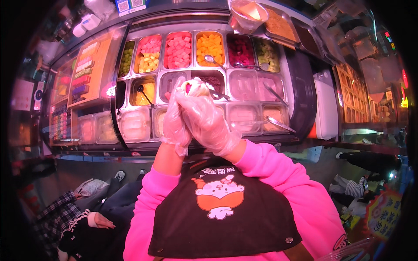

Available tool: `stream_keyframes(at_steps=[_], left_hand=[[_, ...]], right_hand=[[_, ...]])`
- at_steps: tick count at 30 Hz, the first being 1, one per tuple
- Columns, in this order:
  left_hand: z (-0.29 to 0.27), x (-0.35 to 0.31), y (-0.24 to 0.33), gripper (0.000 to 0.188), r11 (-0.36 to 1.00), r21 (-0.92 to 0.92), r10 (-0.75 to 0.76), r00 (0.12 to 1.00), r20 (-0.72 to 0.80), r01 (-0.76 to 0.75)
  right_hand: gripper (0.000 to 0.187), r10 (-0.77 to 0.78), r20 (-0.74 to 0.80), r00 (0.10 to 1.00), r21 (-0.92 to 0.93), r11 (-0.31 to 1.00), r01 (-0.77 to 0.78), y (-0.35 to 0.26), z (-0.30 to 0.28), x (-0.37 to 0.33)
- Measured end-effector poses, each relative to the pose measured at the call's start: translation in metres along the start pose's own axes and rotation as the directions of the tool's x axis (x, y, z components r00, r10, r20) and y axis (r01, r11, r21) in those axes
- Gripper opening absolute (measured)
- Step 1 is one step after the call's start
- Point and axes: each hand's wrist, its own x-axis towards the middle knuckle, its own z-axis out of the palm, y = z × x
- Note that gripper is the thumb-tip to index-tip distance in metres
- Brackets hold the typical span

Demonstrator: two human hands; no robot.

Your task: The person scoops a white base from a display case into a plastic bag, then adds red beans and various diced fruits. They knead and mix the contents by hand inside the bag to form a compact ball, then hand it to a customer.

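Clear plastic gloves cover both of my hands above the counter. My left hand and my right hand press together, fingers closed around a pale, soft food wrap. Something dark red shows at its upper left end; most of the wrap is hidden by my fingers. Just beyond and beneath my hands sits a steel pan of dark purple grains with a spoon handle leaning out of it. A pan of yellow filling with a black spoon lies to the left of my hands.
Along the back row are pans of pink cubes, yellow fruit pieces and dark red cubes. Lidded pans line the front. A plastic-lined tub stands at the back. Other people stand below left, one hand visible.
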Motion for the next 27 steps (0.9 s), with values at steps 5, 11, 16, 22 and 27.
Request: stream_keyframes(at_steps=[5,11,16,22,27], left_hand=[[0.005,-0.003,-0.009,0.038,1.0,-0.018,0.016,0.994,0.106,-0.015],[-0.014,-0.005,-0.014,0.042,0.979,0.204,0.023,0.994,-0.111,0.0],[-0.023,-0.019,-0.017,0.056,0.946,0.325,0.025,0.994,-0.104,0.01],[-0.031,-0.039,-0.017,0.053,0.868,0.421,-0.299,0.954,0.022,0.263],[-0.035,-0.047,-0.024,0.052,0.793,0.406,-0.445,0.887,-0.121,0.453]], right_hand=[[0.042,-0.208,0.255,0.944,-0.246,0.93,0.271,-0.007,-0.022,-0.015],[0.047,-0.254,0.536,0.805,-0.364,0.791,0.492,-0.028,-0.057,-0.007],[0.037,-0.215,0.332,0.918,-0.224,0.928,0.298,-0.013,-0.101,0.024],[0.04,0.356,0.811,0.464,-0.055,0.836,-0.546,0.075,-0.062,0.052],[0.027,0.316,0.928,0.197,-0.114,0.746,-0.656,0.092,-0.034,0.019]])
